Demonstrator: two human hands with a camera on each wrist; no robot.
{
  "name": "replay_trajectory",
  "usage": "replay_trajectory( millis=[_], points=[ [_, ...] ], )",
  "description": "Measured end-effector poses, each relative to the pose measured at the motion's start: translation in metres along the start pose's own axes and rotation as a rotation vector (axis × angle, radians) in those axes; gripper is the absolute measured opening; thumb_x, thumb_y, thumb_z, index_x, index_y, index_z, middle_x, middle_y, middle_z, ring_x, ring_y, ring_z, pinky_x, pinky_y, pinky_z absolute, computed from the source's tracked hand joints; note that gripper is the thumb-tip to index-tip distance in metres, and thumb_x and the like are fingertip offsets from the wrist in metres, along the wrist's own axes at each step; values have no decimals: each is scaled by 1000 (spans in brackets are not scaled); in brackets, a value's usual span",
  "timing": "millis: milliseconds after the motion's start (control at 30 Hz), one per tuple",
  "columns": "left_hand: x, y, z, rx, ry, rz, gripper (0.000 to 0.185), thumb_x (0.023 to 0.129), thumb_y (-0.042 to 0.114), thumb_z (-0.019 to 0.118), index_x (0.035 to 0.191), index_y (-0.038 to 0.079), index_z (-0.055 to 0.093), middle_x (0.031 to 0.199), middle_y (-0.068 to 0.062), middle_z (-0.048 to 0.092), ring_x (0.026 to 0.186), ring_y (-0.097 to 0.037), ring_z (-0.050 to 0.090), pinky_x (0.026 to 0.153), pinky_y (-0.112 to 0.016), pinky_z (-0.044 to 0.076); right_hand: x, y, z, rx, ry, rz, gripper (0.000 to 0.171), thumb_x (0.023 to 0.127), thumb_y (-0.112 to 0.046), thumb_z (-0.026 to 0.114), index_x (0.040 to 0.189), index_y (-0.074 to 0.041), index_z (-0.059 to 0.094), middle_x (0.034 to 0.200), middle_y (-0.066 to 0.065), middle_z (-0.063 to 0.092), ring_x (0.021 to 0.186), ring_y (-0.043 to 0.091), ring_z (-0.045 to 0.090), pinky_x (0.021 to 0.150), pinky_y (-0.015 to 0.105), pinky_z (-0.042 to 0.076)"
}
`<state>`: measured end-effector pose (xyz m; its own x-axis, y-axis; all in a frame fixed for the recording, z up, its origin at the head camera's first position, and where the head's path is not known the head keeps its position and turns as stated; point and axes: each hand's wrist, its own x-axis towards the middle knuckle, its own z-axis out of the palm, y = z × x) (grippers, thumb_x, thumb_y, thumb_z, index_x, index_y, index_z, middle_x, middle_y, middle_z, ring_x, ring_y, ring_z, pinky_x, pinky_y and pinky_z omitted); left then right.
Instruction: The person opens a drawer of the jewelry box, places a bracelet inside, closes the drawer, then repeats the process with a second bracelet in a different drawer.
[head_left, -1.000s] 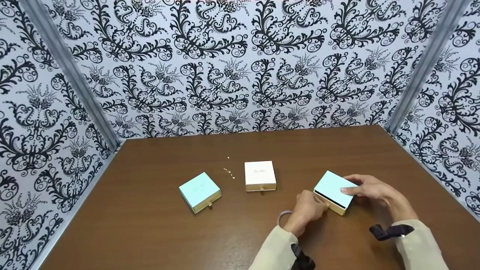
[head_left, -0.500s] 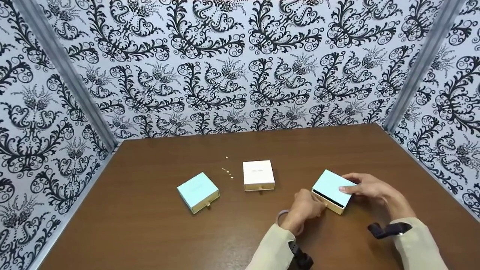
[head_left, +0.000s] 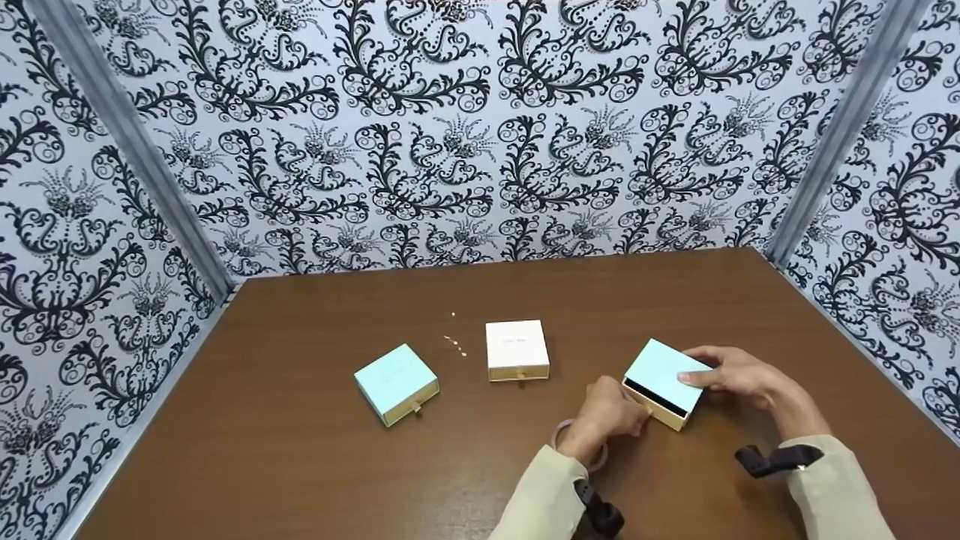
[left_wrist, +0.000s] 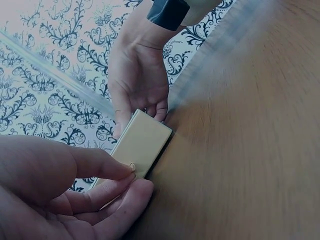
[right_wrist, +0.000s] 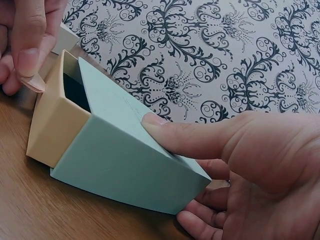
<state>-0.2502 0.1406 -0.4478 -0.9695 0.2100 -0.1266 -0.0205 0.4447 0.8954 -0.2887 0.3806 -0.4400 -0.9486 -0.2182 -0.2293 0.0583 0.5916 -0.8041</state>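
Observation:
A pale blue slide box point(head_left: 664, 373) point(right_wrist: 125, 160) rests on the brown table point(head_left: 300, 450) at the right. Its cream drawer point(head_left: 660, 407) point(right_wrist: 52, 125) point(left_wrist: 140, 145) is pulled partly out, showing a dark inside. My right hand point(head_left: 739, 379) point(right_wrist: 240, 165) grips the blue sleeve, thumb on top and fingers under its far end. My left hand point(head_left: 607, 416) point(left_wrist: 75, 190) pinches the small tab at the drawer's front between thumb and forefinger.
A second pale blue box point(head_left: 396, 383) lies at the left and a white box point(head_left: 517, 349) in the middle, both with drawers in. Tiny gold pieces point(head_left: 455, 344) lie between them. Patterned walls point(head_left: 480, 127) close in the table on three sides.
The drawer has slid out a little further toward my left hand. The other boxes have not moved.

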Motion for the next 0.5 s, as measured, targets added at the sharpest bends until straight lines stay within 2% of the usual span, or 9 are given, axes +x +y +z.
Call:
replay_trajectory(
  millis=[333,500],
  points=[
    [-1,4,-6,19,0,-23,33,75,-1,77,50,10,59,41,7,45,40,-6,45,42,-18,33,3,-2,-1,-10,-1,-8,71,92,-30,73,144,9,43,131,24,55,101,13,56,83,26,49],
    [0,9,-4,88,24,-17,30,74,2,79,50,8,62,43,4,50,43,-8,48,43,-18,35,2,-2,-6,6,-12,-10,73,92,-30,72,145,10,41,132,23,55,97,11,58,82,26,51]
  ],
)
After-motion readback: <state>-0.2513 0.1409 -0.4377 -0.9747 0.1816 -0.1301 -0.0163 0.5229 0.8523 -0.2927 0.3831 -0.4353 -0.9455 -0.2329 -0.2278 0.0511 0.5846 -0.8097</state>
